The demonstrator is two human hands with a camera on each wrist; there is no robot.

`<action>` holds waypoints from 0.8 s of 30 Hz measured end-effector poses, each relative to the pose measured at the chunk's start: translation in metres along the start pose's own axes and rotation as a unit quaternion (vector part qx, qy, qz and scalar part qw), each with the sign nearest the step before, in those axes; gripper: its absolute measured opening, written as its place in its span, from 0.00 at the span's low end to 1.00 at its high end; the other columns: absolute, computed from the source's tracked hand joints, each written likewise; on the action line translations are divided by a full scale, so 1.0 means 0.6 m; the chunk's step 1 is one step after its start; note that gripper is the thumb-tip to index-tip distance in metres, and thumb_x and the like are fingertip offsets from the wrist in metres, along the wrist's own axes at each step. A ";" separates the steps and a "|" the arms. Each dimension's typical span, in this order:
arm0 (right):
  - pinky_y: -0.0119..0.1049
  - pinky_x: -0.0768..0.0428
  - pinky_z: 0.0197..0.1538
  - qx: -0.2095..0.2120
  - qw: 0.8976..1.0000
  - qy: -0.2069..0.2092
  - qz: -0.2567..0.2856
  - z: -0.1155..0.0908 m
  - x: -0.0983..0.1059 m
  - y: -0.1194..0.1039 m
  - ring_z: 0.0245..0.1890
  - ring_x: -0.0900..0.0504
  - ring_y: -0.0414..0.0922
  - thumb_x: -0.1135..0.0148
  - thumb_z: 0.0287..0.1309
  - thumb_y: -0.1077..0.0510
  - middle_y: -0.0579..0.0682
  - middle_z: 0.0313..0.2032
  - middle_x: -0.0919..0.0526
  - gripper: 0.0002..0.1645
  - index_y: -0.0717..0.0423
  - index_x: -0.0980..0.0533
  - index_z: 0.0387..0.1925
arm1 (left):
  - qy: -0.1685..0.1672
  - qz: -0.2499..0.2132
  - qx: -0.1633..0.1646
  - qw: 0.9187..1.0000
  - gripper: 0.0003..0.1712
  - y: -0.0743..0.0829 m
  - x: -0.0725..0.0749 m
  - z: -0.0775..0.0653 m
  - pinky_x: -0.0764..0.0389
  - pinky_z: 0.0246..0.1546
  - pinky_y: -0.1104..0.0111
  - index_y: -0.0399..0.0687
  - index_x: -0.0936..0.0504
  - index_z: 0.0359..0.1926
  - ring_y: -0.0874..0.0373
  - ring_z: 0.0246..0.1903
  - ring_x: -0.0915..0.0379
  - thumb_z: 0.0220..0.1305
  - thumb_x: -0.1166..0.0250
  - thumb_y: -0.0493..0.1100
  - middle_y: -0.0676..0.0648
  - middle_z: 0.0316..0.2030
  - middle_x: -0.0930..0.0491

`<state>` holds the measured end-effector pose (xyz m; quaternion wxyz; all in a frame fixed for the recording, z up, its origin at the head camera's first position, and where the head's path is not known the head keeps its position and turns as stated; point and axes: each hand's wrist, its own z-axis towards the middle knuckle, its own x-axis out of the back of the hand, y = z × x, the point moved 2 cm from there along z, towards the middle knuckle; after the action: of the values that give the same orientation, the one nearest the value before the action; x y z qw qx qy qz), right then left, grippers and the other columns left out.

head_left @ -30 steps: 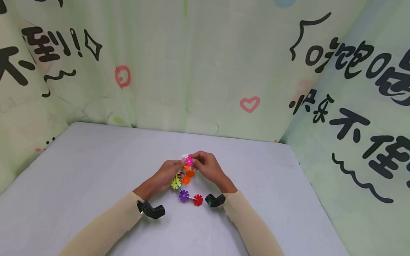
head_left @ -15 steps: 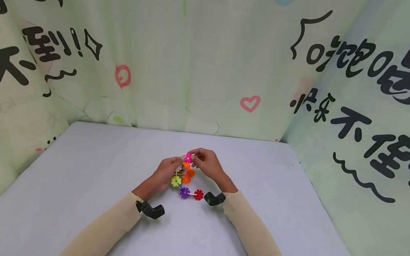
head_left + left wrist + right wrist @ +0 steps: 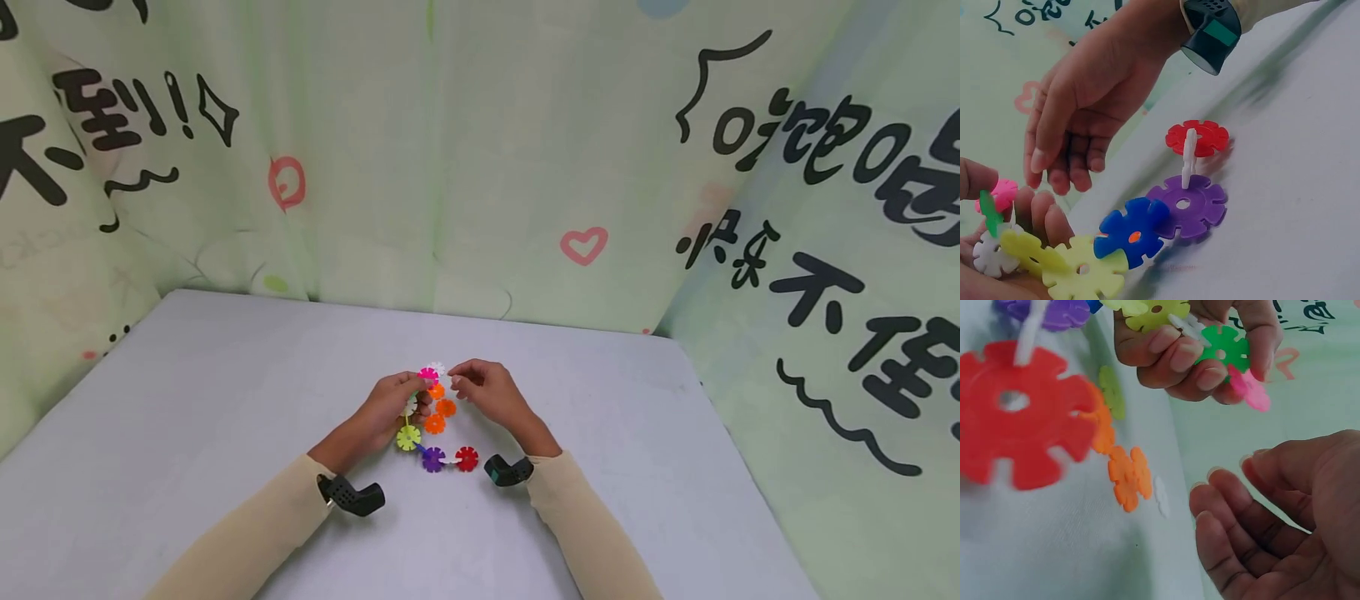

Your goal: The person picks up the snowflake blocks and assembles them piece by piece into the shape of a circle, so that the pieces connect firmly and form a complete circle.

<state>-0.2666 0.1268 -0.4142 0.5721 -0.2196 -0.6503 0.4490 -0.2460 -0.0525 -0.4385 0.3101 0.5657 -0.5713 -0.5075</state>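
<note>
A chain of slotted plastic snowflake discs curves down from my left hand (image 3: pixel 390 404), its fingers curled around the upper end. In the left wrist view it runs from a red disc (image 3: pixel 1210 147) through an edge-on white disc (image 3: pixel 1189 164), a purple disc (image 3: pixel 1207 209), a blue disc (image 3: pixel 1125 234) and yellow discs (image 3: pixel 1082 281) to a white disc (image 3: pixel 994 256). My left thumb and fingers pinch near the green disc (image 3: pixel 1229 347), where a pink disc (image 3: pixel 1250 390) ends the chain. Just right of it, my right hand (image 3: pixel 487 396) hangs loosely curled, holding nothing.
Several loose orange discs (image 3: pixel 435 424) lie on the white table (image 3: pixel 600 467) between the hands. A loose white disc (image 3: pixel 1161 497) and a yellow-green disc (image 3: pixel 1112 392) are near them. A patterned curtain (image 3: pixel 495 150) stands behind the table.
My right fingers have come off the pink disc and drawn slightly right. The pink disc has shifted left with my left hand, and the white disc behind it now shows.
</note>
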 end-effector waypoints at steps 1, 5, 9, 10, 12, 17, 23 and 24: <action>0.36 0.20 0.41 -0.004 1.000 -0.004 -0.016 0.000 -0.001 0.002 0.36 0.19 0.49 0.42 0.66 0.62 0.53 0.37 0.17 0.11 0.64 0.20 0.46 | 0.000 -0.001 0.000 1.000 0.13 0.000 0.001 0.000 0.23 0.34 0.68 0.33 0.28 0.47 0.54 0.29 0.29 0.72 0.47 0.41 0.43 0.32 0.27; 0.35 0.21 0.42 -0.019 0.997 -0.029 -0.065 0.000 -0.005 0.008 0.37 0.21 0.45 0.40 0.64 0.61 0.49 0.38 0.17 0.11 0.61 0.19 0.46 | 0.007 0.002 -0.003 1.000 0.13 -0.001 0.004 0.000 0.24 0.33 0.68 0.35 0.27 0.48 0.54 0.28 0.30 0.72 0.47 0.41 0.43 0.33 0.27; 0.34 0.21 0.43 -0.034 0.995 -0.054 -0.083 0.001 -0.009 0.015 0.37 0.22 0.45 0.39 0.62 0.63 0.49 0.36 0.18 0.11 0.62 0.19 0.46 | 0.018 0.019 -0.001 1.000 0.21 -0.002 0.007 0.002 0.23 0.32 0.68 0.34 0.26 0.48 0.55 0.27 0.30 0.73 0.45 0.51 0.43 0.33 0.26; 0.34 0.21 0.43 -0.035 0.994 -0.058 -0.086 0.001 -0.011 0.016 0.37 0.22 0.44 0.39 0.62 0.64 0.49 0.36 0.18 0.11 0.62 0.19 0.46 | 0.021 0.024 0.002 0.999 0.24 -0.003 0.008 0.002 0.24 0.31 0.68 0.34 0.26 0.47 0.55 0.27 0.30 0.72 0.45 0.54 0.44 0.33 0.26; 0.34 0.21 0.43 -0.039 0.993 -0.064 -0.093 0.001 -0.013 0.019 0.36 0.23 0.44 0.39 0.61 0.66 0.49 0.35 0.18 0.12 0.62 0.19 0.46 | 0.028 0.030 0.008 0.999 0.28 -0.003 0.010 0.003 0.24 0.30 0.69 0.35 0.26 0.46 0.55 0.26 0.31 0.71 0.46 0.59 0.44 0.32 0.26; 0.35 0.22 0.42 -0.049 0.990 -0.074 -0.110 0.003 -0.020 0.020 0.35 0.25 0.45 0.38 0.58 0.66 0.48 0.36 0.19 0.13 0.61 0.19 0.46 | 0.034 0.037 0.019 0.999 0.27 -0.007 0.016 0.005 0.25 0.28 0.69 0.35 0.26 0.46 0.56 0.24 0.31 0.72 0.48 0.59 0.45 0.31 0.26; 0.35 0.25 0.41 -0.056 0.985 -0.090 -0.135 0.008 -0.028 0.021 0.37 0.28 0.46 0.33 0.57 0.63 0.48 0.38 0.22 0.14 0.58 0.18 0.46 | 0.029 0.029 0.036 0.999 0.24 -0.009 0.021 0.007 0.25 0.27 0.70 0.35 0.26 0.49 0.56 0.23 0.32 0.74 0.49 0.54 0.46 0.29 0.26; 0.35 0.25 0.41 -0.058 0.984 -0.091 -0.139 0.009 -0.029 0.022 0.37 0.28 0.46 0.33 0.57 0.63 0.48 0.38 0.23 0.14 0.57 0.18 0.46 | 0.027 0.030 0.036 0.999 0.24 -0.009 0.021 0.007 0.25 0.27 0.70 0.35 0.26 0.49 0.57 0.22 0.32 0.74 0.50 0.54 0.46 0.29 0.26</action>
<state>-0.2701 0.1176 -0.4342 0.5534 -0.1178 -0.7491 0.3446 -0.2502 -0.0627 -0.4477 0.3195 0.5730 -0.5972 -0.4615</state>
